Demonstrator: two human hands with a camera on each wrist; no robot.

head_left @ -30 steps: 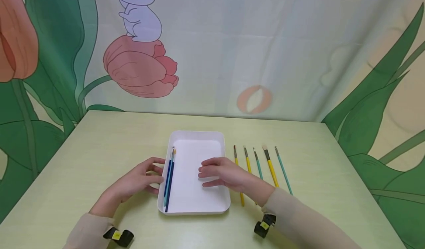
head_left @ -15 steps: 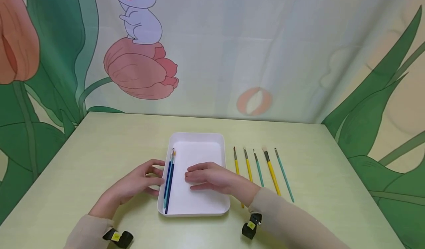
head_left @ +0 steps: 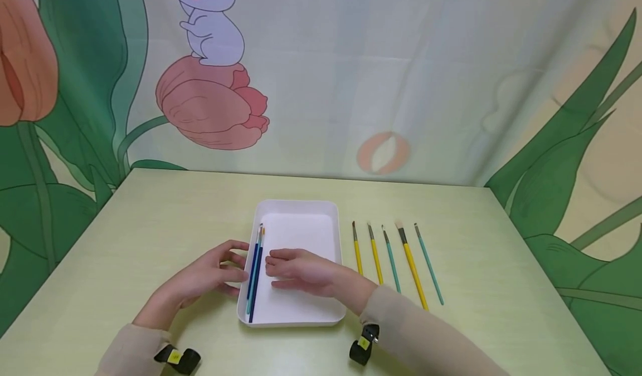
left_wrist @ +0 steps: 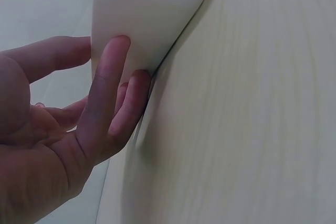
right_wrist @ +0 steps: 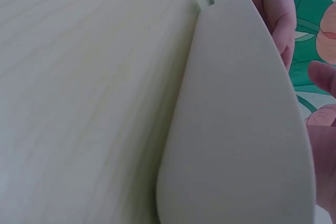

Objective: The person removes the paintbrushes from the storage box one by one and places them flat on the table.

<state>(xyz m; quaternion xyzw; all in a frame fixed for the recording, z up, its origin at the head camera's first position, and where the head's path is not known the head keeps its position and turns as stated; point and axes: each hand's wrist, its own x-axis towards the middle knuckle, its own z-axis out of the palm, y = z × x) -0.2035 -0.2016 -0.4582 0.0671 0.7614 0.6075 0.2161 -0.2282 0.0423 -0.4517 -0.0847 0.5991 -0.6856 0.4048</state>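
Observation:
A white rectangular tray (head_left: 301,225) lies on the table, with three slim paintbrushes (head_left: 255,278), dark blue and teal, side by side along its left wall. My left hand (head_left: 203,276) rests its fingertips against the tray's outer left side; the left wrist view shows those fingers (left_wrist: 107,72) touching the outer wall (left_wrist: 147,9). Over the tray's middle, my right hand (head_left: 303,273) is held with fingers extended toward the three brushes, apart from them and holding nothing. In the right wrist view the tray's outer wall (right_wrist: 236,108) hides most of that hand.
Right of the tray several paintbrushes lie in a row: yellow-handled ones, including a wide brush (head_left: 411,264), and teal ones, the outermost teal brush (head_left: 430,267) farthest right. My right forearm (head_left: 416,326) partly covers the row's near ends. A printed curtain (head_left: 321,75) hangs behind the table.
My right hand has moved left across the tray, from near its right side toward the three brushes. The left hand, the tray and the brushes stay where they were.

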